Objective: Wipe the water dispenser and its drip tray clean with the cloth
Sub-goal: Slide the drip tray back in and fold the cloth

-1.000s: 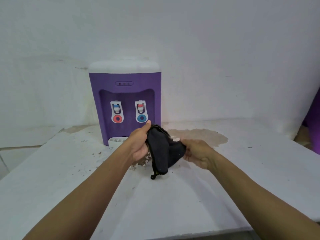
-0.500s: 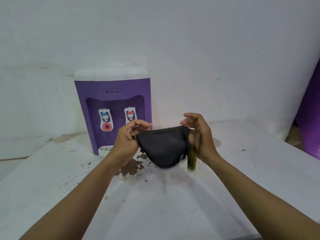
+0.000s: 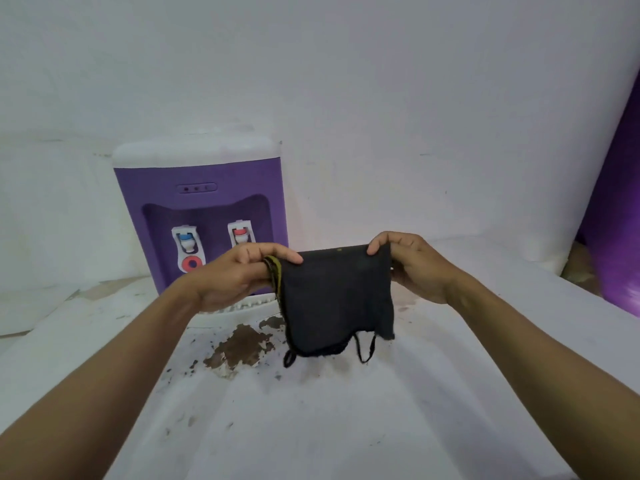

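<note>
A purple water dispenser [image 3: 201,199] with a white top stands against the wall at the left, with two taps on its front. Its white drip tray [image 3: 251,304] shows at its foot, partly hidden behind my left hand. A dark cloth [image 3: 337,299] with a yellowish edge and loose threads hangs spread in the air in front of the dispenser. My left hand [image 3: 235,275] pinches its upper left corner. My right hand [image 3: 414,265] pinches its upper right corner.
The white table [image 3: 311,427] has a brown patch of chipped paint [image 3: 242,348] just in front of the dispenser and small dark specks around it. A purple object [image 3: 620,209] stands at the far right edge. A white wall is close behind.
The cloth was bunched between my hands; both hands have risen and drawn apart, and it hangs spread flat. The view has shifted, with the dispenser more to the left.
</note>
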